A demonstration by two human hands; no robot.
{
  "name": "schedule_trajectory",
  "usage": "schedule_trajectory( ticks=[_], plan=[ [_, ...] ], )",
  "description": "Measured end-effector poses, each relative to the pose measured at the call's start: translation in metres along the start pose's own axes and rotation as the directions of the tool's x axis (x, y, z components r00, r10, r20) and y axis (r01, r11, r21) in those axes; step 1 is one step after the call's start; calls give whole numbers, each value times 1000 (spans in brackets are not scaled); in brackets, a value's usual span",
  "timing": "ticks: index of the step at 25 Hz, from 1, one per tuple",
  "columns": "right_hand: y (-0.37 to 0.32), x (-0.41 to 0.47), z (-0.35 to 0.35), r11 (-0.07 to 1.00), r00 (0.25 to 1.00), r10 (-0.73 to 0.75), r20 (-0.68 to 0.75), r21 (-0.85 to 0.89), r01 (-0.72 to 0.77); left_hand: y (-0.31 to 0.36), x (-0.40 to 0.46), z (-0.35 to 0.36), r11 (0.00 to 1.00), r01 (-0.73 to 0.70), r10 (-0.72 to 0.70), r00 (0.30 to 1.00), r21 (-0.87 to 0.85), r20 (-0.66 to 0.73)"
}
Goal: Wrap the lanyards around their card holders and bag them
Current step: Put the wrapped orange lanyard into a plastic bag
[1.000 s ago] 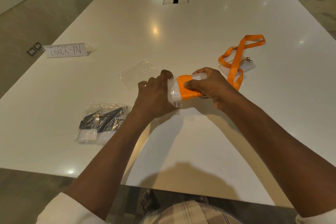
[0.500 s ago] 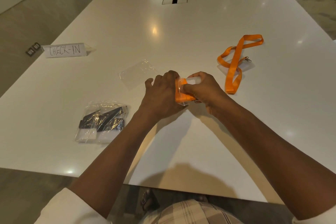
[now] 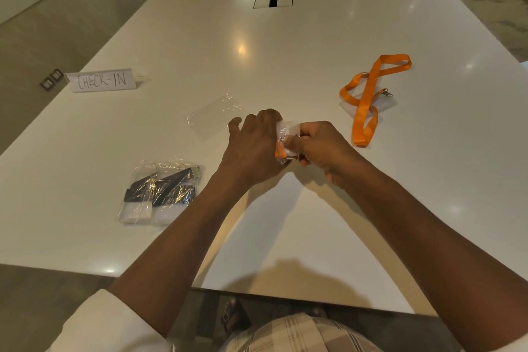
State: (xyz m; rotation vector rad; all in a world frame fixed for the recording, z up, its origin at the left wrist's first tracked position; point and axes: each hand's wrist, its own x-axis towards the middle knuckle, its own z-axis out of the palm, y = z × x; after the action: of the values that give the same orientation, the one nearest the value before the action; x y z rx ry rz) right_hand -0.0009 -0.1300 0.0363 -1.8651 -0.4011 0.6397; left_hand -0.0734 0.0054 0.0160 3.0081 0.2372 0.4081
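Both forearms reached forward and converged; the left hand [image 3: 254,146] and right hand [image 3: 320,146] met, fingers curled in a grip.

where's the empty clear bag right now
In the head view the empty clear bag lies flat on the white table, just left of the left hand and beyond the bagged black lanyards.

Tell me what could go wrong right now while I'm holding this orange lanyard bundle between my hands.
1. The wrapped orange lanyard is mostly hidden between your left hand and right hand; if either grip loosens, the strap may unwind from the card holder.
2. The empty clear bag lies just beyond your left hand, so a careless reach might push it away.
3. The loose orange lanyard lies close to your right wrist and could snag.
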Motion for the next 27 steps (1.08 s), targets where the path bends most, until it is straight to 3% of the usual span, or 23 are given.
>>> schedule_trajectory(
  ticks=[12, 15, 18, 21, 24, 27],
  plan=[
    [-4, -7, 3, 998, 998, -54, 45, -22, 55, 2, 0, -2, 994, -100, 100, 995, -47, -4],
    [-11, -10, -3, 992, 989, -121, 90, 42, 117, -7, 2, -14, 963, -91, 87, 996, -254, -26],
    [-20, -10, -28, 895, 932, -348, 101, -259, 363, -21, 3, -32, 752, 89, 8, 989, -653, 145],
    [-23, -8, -38, 749, 890, -380, 252, -482, 456, -28, 0, -37, 531, 163, 30, 977, -832, 211],
    [-20, -10, -29, 754, 865, -457, 207, -426, 500, -27, -2, -38, 371, 196, 65, 970, -908, 236],
    [-21, -17, -19, 728, 785, -614, 77, -330, 601, -31, 0, -38, 331, 227, 75, 961, -916, 265]
  ],
)
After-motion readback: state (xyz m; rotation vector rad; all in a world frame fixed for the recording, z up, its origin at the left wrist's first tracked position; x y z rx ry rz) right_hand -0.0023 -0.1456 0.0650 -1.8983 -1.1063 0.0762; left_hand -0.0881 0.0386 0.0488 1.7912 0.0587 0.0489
